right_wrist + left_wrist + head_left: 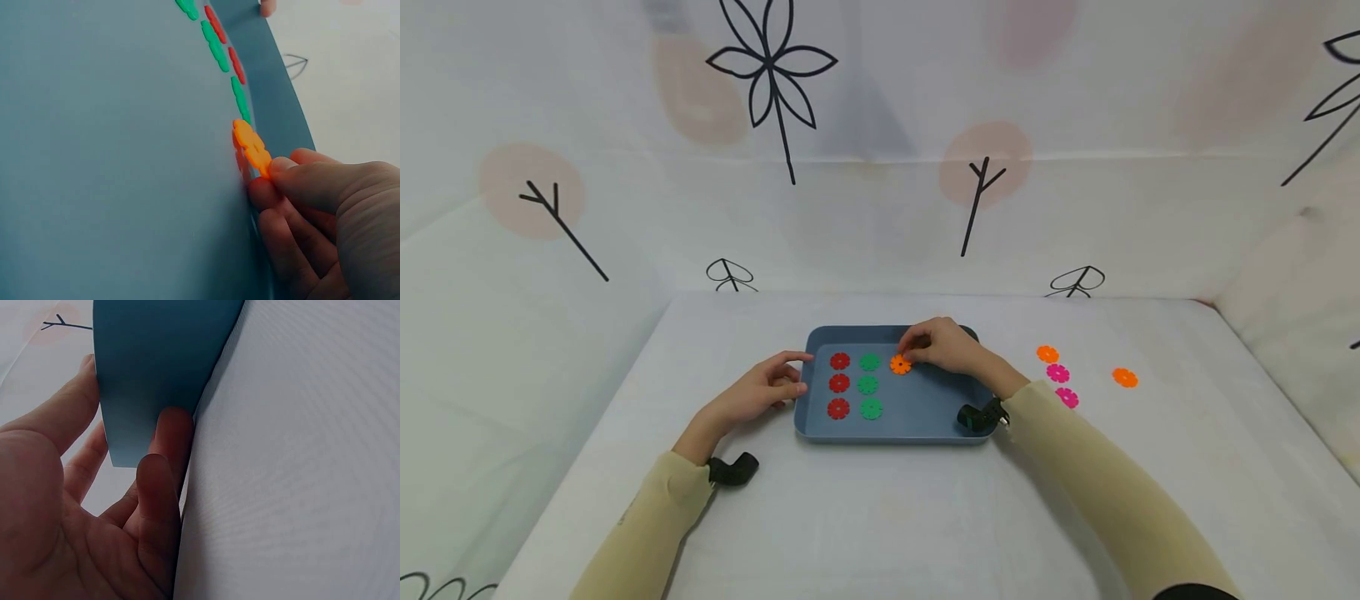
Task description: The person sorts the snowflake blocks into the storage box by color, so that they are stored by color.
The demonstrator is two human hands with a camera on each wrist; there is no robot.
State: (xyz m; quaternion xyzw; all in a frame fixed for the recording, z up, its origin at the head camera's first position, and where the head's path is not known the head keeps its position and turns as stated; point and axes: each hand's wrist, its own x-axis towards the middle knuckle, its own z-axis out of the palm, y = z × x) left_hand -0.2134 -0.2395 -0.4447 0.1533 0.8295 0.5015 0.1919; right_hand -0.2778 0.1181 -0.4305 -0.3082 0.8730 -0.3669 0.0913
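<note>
A blue-grey tray (891, 438) lies on the white table. My left hand (760, 389) holds its left edge, thumb and forefinger at the rim; in the left wrist view other fingertips rest against the tray's outer wall. Inside the tray, a column of three red flower-shaped pieces (838, 383) stands beside a column of three green flower-shaped pieces (868, 385). My right hand (947, 346) pinches an orange flower-shaped piece (250, 145) between thumb and forefinger. That piece is tilted, close to the tray floor, right of the top green one.
To the right of the tray lie two loose pink flower-shaped pieces (1057, 372) and two orange flower-shaped pieces (1124, 377). A white cloth backdrop (880, 225) with printed plants rises behind the table (865, 517). Black wrist cameras (734, 470) are strapped to both wrists.
</note>
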